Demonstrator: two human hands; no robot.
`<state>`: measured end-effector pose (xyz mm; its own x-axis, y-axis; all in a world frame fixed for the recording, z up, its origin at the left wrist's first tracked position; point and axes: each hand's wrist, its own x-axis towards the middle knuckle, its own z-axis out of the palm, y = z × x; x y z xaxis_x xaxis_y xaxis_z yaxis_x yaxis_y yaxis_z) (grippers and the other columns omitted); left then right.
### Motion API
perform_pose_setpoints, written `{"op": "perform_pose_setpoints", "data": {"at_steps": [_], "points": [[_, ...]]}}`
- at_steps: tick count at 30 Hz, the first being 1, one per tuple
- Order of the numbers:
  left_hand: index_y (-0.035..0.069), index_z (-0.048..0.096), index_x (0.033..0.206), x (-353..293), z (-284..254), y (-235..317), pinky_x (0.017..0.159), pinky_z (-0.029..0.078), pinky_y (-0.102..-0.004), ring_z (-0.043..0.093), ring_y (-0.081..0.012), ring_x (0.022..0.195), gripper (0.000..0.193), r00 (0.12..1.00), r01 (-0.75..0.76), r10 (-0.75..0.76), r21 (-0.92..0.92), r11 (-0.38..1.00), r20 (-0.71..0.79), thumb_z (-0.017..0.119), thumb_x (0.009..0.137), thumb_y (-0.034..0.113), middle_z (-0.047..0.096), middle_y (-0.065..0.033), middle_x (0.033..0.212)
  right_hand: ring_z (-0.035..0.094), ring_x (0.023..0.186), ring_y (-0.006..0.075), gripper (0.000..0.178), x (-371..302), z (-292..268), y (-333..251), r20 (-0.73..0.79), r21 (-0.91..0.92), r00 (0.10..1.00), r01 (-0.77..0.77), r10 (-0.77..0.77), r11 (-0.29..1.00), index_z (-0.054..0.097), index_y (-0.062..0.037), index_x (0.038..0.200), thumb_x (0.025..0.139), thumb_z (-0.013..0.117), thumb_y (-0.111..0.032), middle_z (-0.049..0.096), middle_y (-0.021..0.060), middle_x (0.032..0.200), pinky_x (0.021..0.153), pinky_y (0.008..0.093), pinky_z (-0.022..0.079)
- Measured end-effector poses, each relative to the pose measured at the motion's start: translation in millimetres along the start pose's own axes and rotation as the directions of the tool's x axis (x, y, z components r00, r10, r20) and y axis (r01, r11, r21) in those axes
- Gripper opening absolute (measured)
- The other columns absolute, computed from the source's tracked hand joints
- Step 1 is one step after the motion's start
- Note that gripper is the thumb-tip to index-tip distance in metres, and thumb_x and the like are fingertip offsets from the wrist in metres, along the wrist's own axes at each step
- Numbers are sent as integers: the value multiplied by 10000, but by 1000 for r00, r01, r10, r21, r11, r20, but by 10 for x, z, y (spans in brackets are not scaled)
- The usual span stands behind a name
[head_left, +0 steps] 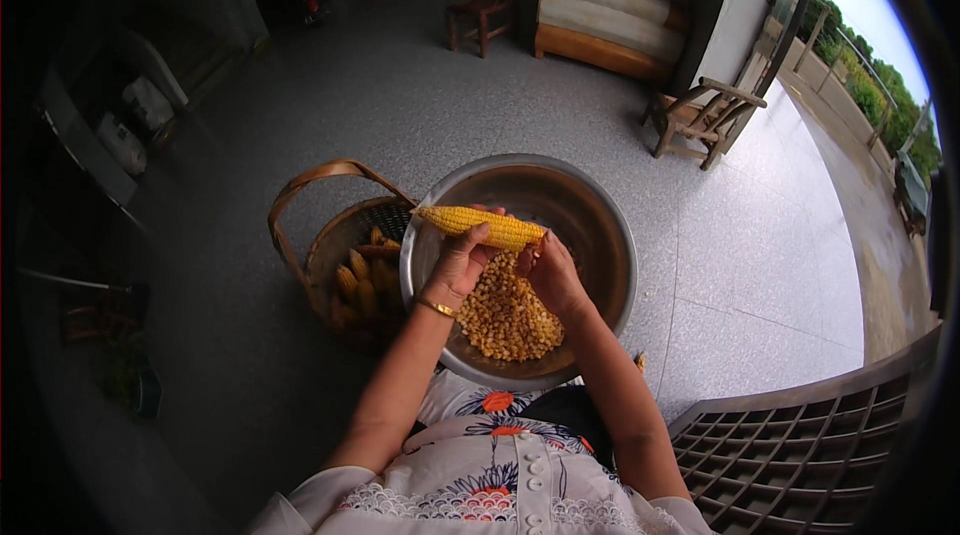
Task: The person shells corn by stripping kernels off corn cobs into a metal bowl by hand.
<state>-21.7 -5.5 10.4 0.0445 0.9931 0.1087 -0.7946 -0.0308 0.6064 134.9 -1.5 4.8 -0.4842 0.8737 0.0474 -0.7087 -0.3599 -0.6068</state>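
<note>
Your left grip [462, 260] clasps a largely unshelled cob [510, 232] over the basin [606, 235], your right grip [552, 273] pinching its end; loose kernels [508, 320] lie heaped below, while the basket [322, 247] holds more ears [358, 273].

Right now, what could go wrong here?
The corn cob, held in the left hand and right hand, might slip and scatter the loose kernels below. Some could bounce past the rim of the metal basin onto the floor. The basket looks close beside it; a bump might jostle both.
</note>
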Motion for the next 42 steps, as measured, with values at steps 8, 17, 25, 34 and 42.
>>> {"op": "perform_pose_setpoints", "data": {"at_steps": [8, 17, 25, 34, 42], "points": [[94, 481, 993, -13, 26, 5, 854, 452, -403, 493, -269, 1015, 330, 998, 20, -23, -52, 998, -51, 651, 711, 90, 522, -112, 1042, 407, 620, 69, 166, -21, 127, -5, -13, -289, 996, 81, -88, 954, 445, -104, 932, 850, 495, -239, 433, -31, 717, 567, 214, 338], [94, 477, 999, -22, 73, -1, 864, 443, -416, 473, -297, 1050, 338, 1000, 19, -19, 51, 999, -3, 652, 710, 95, 513, -123, 1061, 417, 583, 58, 200, -8, 4, -9, -83, -167, 996, -1, -13, 986, 448, -93, 971, 836, 527, -218, 457, -27, 698, 522, 189, 340], [93, 481, 1002, -23, 43, 10, 876, 432, -425, 462, -298, 1064, 328, 999, 31, -32, -42, 999, -19, 641, 716, 96, 501, -126, 1080, 414, 590, 48, 165, -12, 70, 3, -6, -283, 997, 78, -83, 956, 450, -99, 964, 840, 516, -185, 449, -32, 700, 524, 192, 342], [104, 501, 1007, -34, 66, 20, 917, 391, -440, 424, -299, 1109, 336, 998, 31, -25, -117, 993, 49, 598, 700, 8, 497, -110, 1105, 393, 544, 89, 256, -9, 30, -61, -138, -15, 984, -119, 116, 993, 423, -119, 861, 877, 395, -373, 446, 4, 657, 475, 211, 310], [109, 501, 1009, -35, 69, 17, 923, 384, -442, 414, -295, 1123, 332, 998, 16, -12, -70, 997, 60, 578, 709, -9, 490, -116, 1121, 311, 540, 73, 192, -21, 45, -54, -17, -142, 1000, -17, 15, 990, 390, -110, 830, 890, 399, -293, 374, -11, 650, 488, 200, 270]]}}
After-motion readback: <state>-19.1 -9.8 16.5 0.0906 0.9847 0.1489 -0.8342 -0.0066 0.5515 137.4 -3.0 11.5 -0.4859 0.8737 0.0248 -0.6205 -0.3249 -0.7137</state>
